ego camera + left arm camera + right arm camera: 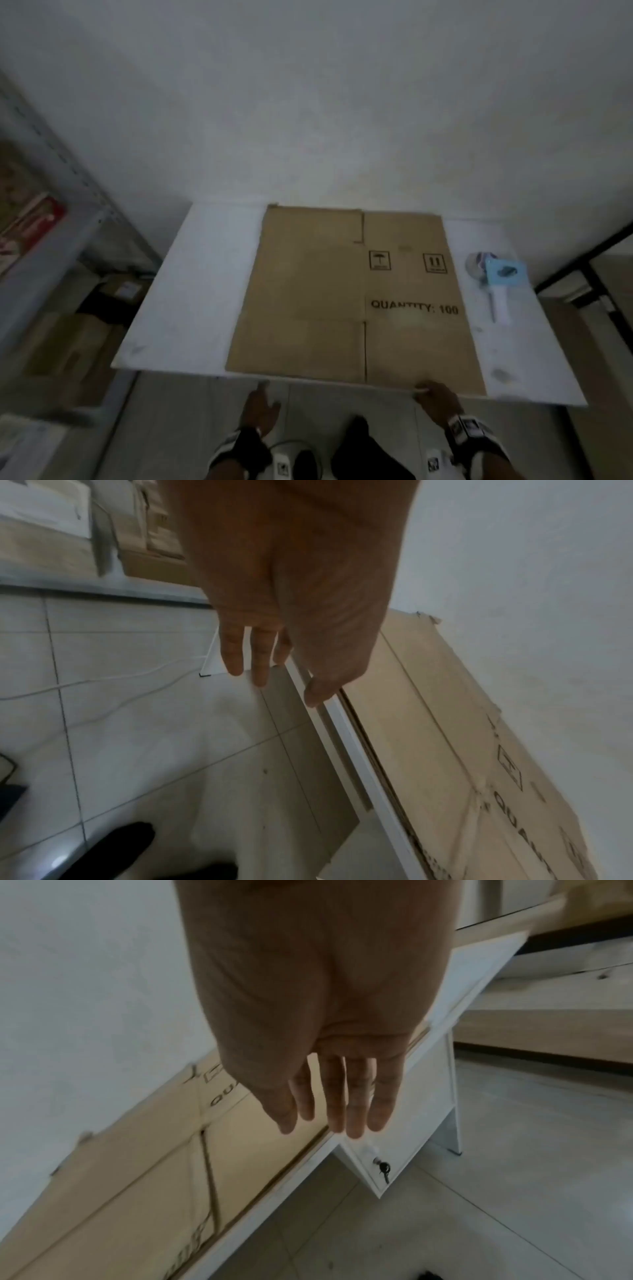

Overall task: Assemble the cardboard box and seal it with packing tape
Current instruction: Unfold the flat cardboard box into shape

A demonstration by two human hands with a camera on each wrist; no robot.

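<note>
A flattened brown cardboard box [346, 294] printed "QUANTITY: 100" lies flat on the white table [191, 294]; its near edge reaches the table's front edge. A tape dispenser [493, 281] with a white handle lies on the table right of the box. My left hand [261, 407] hangs just below the front edge, fingers straight, holding nothing; in the left wrist view its fingers [236, 656] hang beside the table edge [356, 748]. My right hand [435, 394] is at the box's near right edge, fingers [356, 1104] straight, nothing held. The box [143, 1172] shows in the right wrist view too.
A grey metal shelf [68, 222] with cardboard boxes stands left of the table. A white wall runs behind it. A drawer with a key [383, 1169] hangs under the table on the right. A white cable [103, 680] lies on the tiled floor.
</note>
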